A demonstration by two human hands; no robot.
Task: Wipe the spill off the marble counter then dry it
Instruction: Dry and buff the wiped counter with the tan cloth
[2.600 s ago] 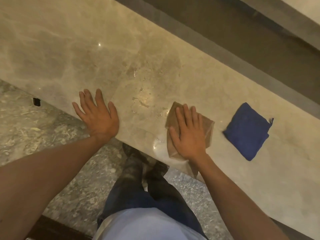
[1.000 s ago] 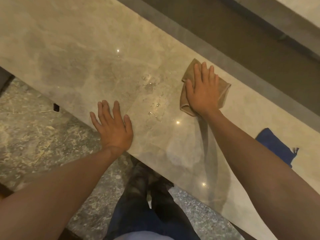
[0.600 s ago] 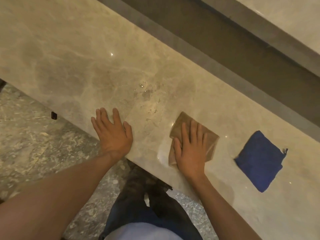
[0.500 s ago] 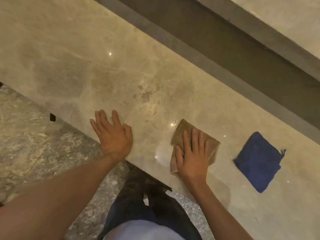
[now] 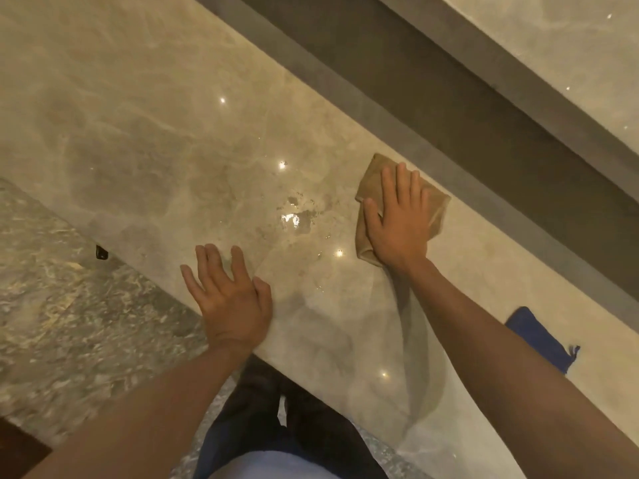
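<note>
1. Fingers (image 5: 403, 183) of the right hand (image 5: 397, 224) lie flat and slightly spread on top of a folded tan cloth (image 5: 436, 210), pressing it down rather than gripping it.
2. Spread wide and holding nothing, the left hand (image 5: 230, 299) rests palm down near the front edge of the marble table (image 5: 138, 133), at lower centre of the frame.
3. Cloth and right hand sit right of centre, close to the table's far edge, beside a dark grey strip (image 5: 432, 108).
4. Just left of the cloth, between the two hands, the spill (image 5: 297, 216) shows as a small glinting puddle with scattered droplets around it.
5. Below the right forearm, a faint wet streak crosses the stone toward the lower right.
6. At the right edge of the frame, a folded blue cloth (image 5: 543, 340) lies on the table, partly hidden by the right forearm, well apart from the spill.
7. Speckled grey floor (image 5: 52, 305) fills the lower left.
</note>
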